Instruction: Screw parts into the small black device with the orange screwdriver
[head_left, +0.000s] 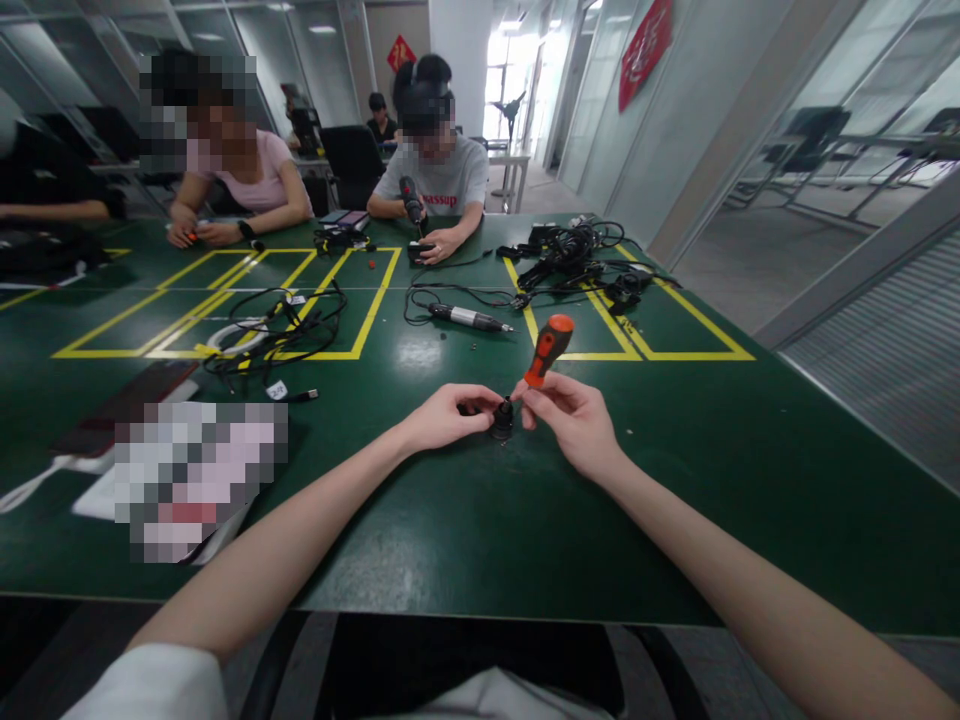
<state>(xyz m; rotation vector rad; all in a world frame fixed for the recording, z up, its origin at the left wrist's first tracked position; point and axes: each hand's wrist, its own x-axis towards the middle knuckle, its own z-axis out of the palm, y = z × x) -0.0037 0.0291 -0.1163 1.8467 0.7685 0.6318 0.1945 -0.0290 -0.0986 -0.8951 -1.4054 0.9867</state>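
Note:
Between my two hands a small black ribbed part (pixel 502 420) stands on the green table (pixel 480 530); I cannot make out its exact kind. My left hand (pixel 448 416) has its thumb and fingers closed around the part's left side. An orange and grey screwdriver (pixel 550 348) is in my right hand (pixel 574 418), its handle slanting up and to the right. The screwdriver's shaft is mostly hidden by the fingers, which are close to the top of the black part.
Beyond my hands lies a silver and black pen-shaped tool (pixel 471 317) with a cord. Tangled black cables (pixel 570 255) sit at the back right, looped cables (pixel 247 335) at left. A phone (pixel 124 405) lies far left. Across the table a person (pixel 442 175) holds a power screwdriver (pixel 412 200).

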